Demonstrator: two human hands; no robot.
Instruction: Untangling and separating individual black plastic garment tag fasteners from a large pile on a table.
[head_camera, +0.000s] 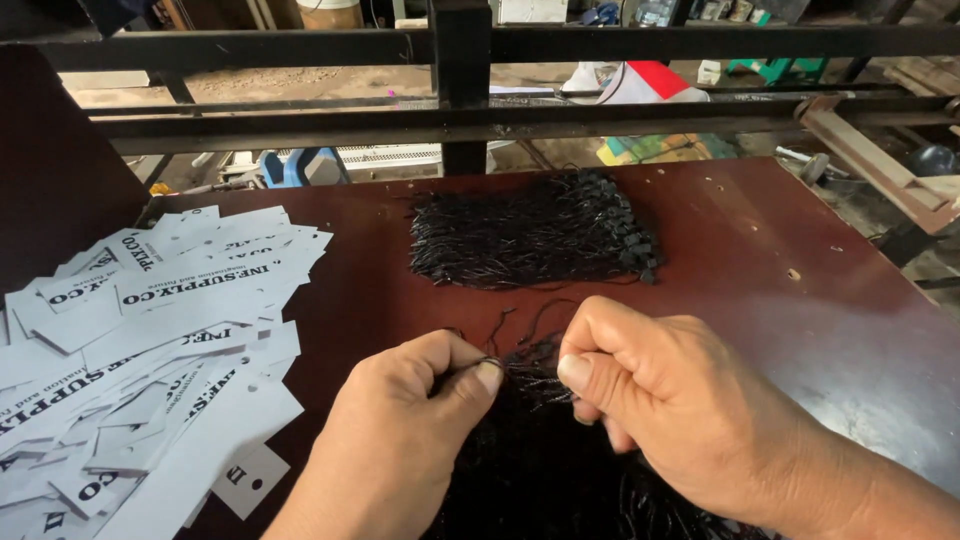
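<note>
Your left hand and right hand both pinch strands from the near bundle of black strings lying between them on the worktop. Second string pile lies farther ahead; white tags left.

Hands pinching black tag strings

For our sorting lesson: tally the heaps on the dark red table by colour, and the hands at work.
White printed paper tag heap: 1
Black string loop heaps, far and near: 2
Hands, left and right: 2
Total: 5
</note>
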